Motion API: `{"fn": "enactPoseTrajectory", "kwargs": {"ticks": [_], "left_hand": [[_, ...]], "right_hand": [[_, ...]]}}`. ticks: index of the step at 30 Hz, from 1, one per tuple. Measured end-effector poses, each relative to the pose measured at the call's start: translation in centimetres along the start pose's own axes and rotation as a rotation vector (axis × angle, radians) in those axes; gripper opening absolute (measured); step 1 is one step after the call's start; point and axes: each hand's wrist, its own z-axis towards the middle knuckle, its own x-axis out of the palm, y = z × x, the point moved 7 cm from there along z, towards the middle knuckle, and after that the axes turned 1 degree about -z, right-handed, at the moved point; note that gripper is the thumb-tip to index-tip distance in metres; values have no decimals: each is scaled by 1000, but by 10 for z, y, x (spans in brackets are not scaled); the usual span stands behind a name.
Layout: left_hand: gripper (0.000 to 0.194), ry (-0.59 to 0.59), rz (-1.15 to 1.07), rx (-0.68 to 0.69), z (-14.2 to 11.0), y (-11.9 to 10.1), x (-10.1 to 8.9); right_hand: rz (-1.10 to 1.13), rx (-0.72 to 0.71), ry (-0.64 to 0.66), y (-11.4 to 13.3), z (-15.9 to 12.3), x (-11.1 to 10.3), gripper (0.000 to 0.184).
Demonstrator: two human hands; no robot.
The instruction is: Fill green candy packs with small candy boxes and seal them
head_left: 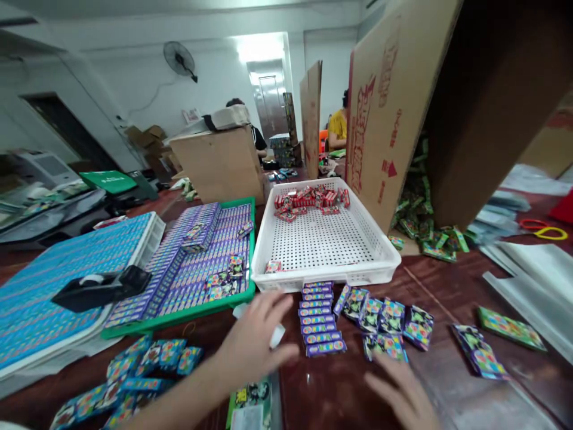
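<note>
My left hand point(250, 343) hovers over the table left of a column of small purple boxes point(317, 321), its fingers spread and nothing visible in them. A white scrap point(278, 335) shows beneath it. My right hand point(403, 388) is lower right, slightly blurred, with fingers apart. Its fingertips are at the near edge of a purple packet point(391, 345); whether they touch it I cannot tell. Several more purple packets point(369, 313) lie just beyond. Between my hands at the table's front is a green printed pack point(253, 397), partly hidden by my left arm.
A white perforated tray point(326, 275) holds red packets point(308, 200). A green tray point(251, 263) of purple boxes and a blue stack with a tape dispenser point(102, 286) stand left. Blue packets point(134, 376) lie front left. A cardboard box point(385, 113) and scissors point(544, 229) are right.
</note>
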Motion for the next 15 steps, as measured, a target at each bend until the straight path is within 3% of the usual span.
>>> {"fn": "enactPoseTrajectory", "kwargs": {"ticks": [2,4,5,7,10,13,15], "left_hand": [[88,-5,63,-82,55,34,-14],[70,127,78,-71,92,55,-6],[59,180,77,-65,102,62,1],[44,223,74,-77,109,69,13],[40,201,82,-127,102,71,22],[48,166,92,-161,96,67,23],[52,142,101,-174,95,65,21]], "right_hand": [[-63,233,-155,-45,37,-40,69],[-107,375,-252,-84,86,-73,63],[-120,441,-230,-103,114,-81,61],[-165,681,-22,-142,164,-77,54],[-235,869,55,-172,218,-67,61],[-280,1055,73,-187,233,-59,69],[-269,1141,98,-194,229,-56,58]]}}
